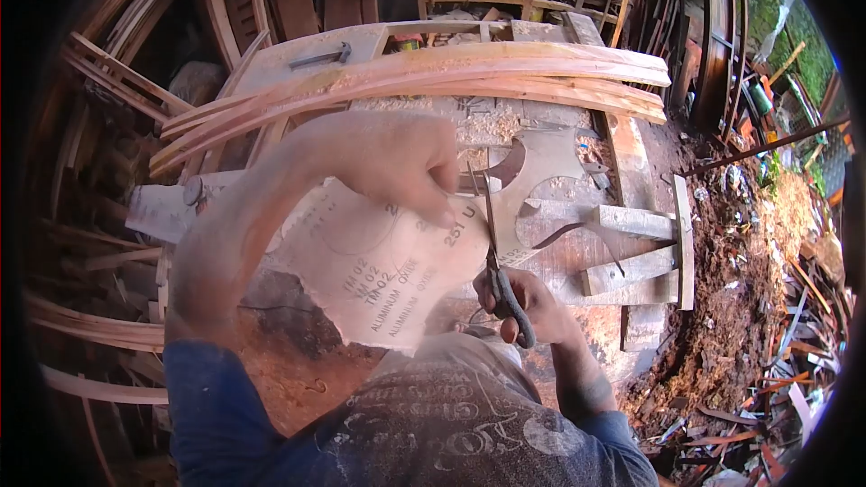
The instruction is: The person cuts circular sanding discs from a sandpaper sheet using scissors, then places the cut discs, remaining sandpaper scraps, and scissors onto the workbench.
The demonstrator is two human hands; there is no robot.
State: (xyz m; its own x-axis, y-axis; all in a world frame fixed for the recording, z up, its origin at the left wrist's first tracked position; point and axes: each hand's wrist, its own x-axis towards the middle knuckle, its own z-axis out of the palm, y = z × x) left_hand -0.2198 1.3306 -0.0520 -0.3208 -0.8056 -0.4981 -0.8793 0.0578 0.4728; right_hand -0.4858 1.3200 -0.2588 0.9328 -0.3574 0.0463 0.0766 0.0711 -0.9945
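Note:
My left hand (410, 167) bends over the upper edge of a sheet of sandpaper (406, 271), its thumb and fingers closed on it. The pale back of the sheet faces up, with printed lettering and a faint drawn circle; its lower left edge looks torn. In my right hand (541, 302) is a pair of scissors (492, 234) with dark handles, blades pointing away from me and slightly parted at the sheet's right edge. Just beyond the blades lies a sandpaper offcut (546, 162) with curved cut-outs. Whether it still joins the sheet, I cannot tell.
Long curved wooden strips (406, 72) lie across the workbench (361, 41) ahead. A clamp-like metal tool (320, 56) sits behind them. A wooden frame (636, 257) juts out at the right. Scrap and shavings (713, 307) cover the ground there; timber leans at the left.

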